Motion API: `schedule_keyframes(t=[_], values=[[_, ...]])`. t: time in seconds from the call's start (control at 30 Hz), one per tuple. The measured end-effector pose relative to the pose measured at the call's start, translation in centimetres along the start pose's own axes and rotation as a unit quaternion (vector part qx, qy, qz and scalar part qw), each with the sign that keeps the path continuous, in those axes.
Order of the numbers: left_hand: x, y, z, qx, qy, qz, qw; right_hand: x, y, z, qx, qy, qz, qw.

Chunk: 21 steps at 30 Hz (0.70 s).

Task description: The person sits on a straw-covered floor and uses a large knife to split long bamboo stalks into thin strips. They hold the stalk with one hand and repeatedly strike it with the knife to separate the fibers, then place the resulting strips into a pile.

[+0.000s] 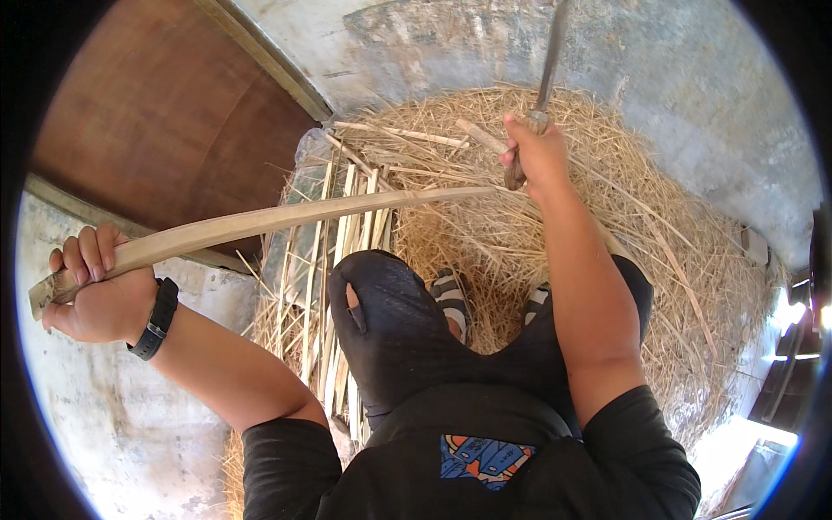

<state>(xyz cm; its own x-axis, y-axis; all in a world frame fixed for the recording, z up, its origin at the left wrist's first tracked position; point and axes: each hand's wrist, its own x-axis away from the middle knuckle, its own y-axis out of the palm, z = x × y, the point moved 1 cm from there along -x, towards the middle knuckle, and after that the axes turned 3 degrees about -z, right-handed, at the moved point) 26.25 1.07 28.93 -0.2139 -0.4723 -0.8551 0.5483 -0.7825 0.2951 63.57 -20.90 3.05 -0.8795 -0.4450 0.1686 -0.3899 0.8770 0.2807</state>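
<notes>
My left hand [91, 282], with a black watch on its wrist, is wrapped round the near end of a long split bamboo strip [251, 224]. The strip slants up to the right across my knees, and its far end reaches close to my right hand [536, 156]. That hand is closed round the wooden handle of a long knife [548, 74], whose narrow blade points up and away toward the wall. Between the far end of the strip and the blade there is a gap. Beside my right fingers a short wooden stick [481, 136] shows, lying in the straw.
Loose straw [667, 251] covers the floor around my sandalled feet. Several pale split strips [351, 234] lie in a pile left of my knee. A stained grey wall [676, 78] rises ahead, with a brown wooden panel [165, 121] at the upper left.
</notes>
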Motion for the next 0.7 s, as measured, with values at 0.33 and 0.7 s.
schedule_keyframes(t=[0.33,0.7], values=[[-1.7,-1.4,2.4,-0.082,0.022,0.077,0.993,1.0,2.4,1.9,0.167,-0.016,-0.114,0.979],[-0.6,2.9,-4.1,-0.246,0.051,0.257,0.933,0.6,1.9,0.5,0.149,0.001,-0.12,0.981]])
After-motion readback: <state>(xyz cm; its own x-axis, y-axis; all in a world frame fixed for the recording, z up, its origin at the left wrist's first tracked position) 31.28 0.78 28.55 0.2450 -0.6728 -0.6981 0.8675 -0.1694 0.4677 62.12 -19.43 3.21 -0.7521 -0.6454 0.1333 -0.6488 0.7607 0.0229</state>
